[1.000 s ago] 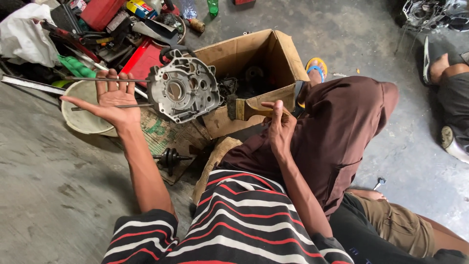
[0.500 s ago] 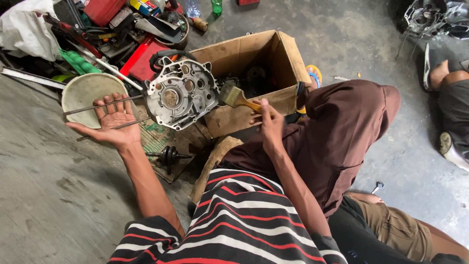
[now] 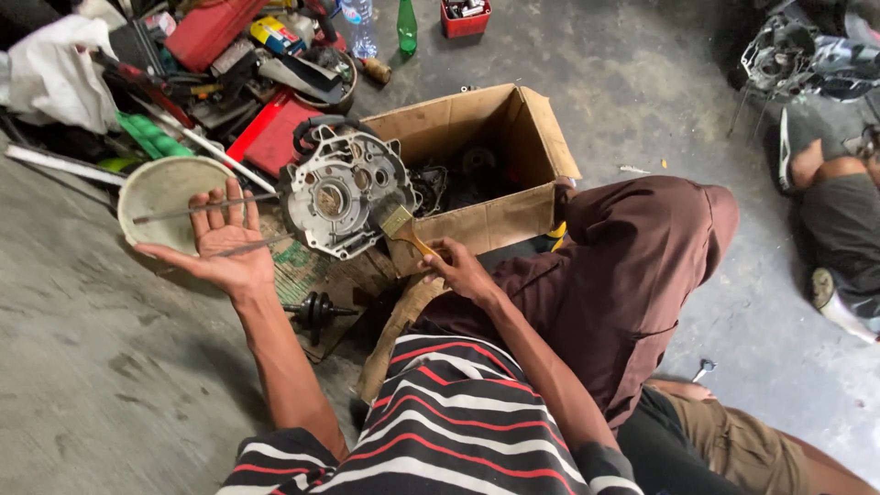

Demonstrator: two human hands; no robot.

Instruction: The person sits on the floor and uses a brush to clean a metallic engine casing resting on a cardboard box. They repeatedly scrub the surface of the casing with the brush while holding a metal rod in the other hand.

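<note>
Grey metal engine casing (image 3: 344, 192) upright on rods, bristles of yellow-handled paintbrush (image 3: 403, 229) touching it

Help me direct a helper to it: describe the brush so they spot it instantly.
Start at the open cardboard box. Against its left side leans a round grey metal engine casing. The small flat paintbrush, pale bristles and wooden handle, touches the casing's lower right edge, held in the right hand.

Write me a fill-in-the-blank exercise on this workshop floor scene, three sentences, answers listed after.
1. The right hand holds a small ____ by its handle, bristles toward the metal engine casing.
2. The left hand is spread open, palm ____, with thin metal rods lying across it.
3. Behind the casing stands an open ____ box.

Missing words: paintbrush; up; cardboard
</note>
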